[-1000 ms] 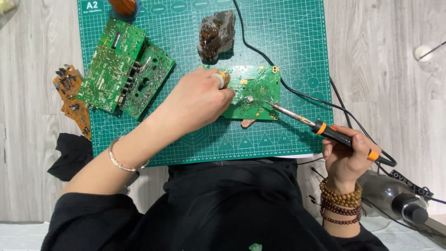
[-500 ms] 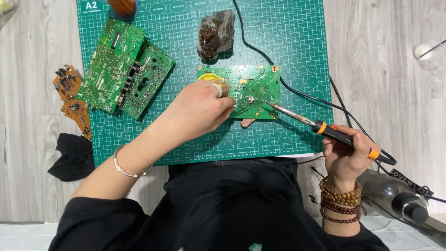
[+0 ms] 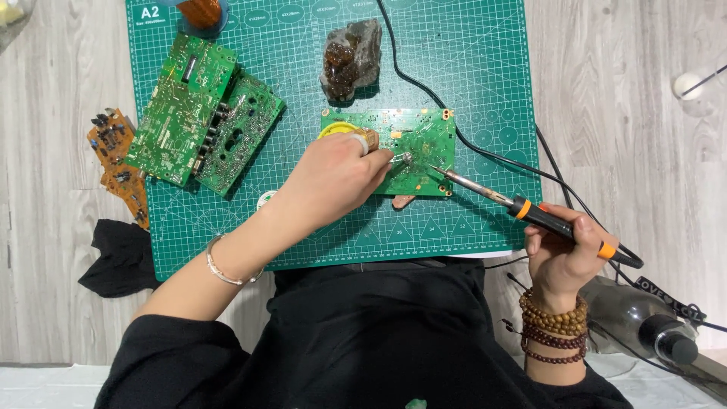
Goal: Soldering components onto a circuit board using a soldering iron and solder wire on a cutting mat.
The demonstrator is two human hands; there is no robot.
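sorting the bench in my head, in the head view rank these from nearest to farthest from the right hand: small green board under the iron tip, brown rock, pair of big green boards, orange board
From the right hand:
1. small green board, mat centre, up-left of the hand
2. brown rock, top of the mat
3. pair of big green boards, mat's left part
4. orange board, off the mat on the left

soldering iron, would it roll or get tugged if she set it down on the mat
The iron probably rolls: its handle looks round. Its black cord loops across the mat, so it may drag the light tool. The thin metal tip looks rigid.
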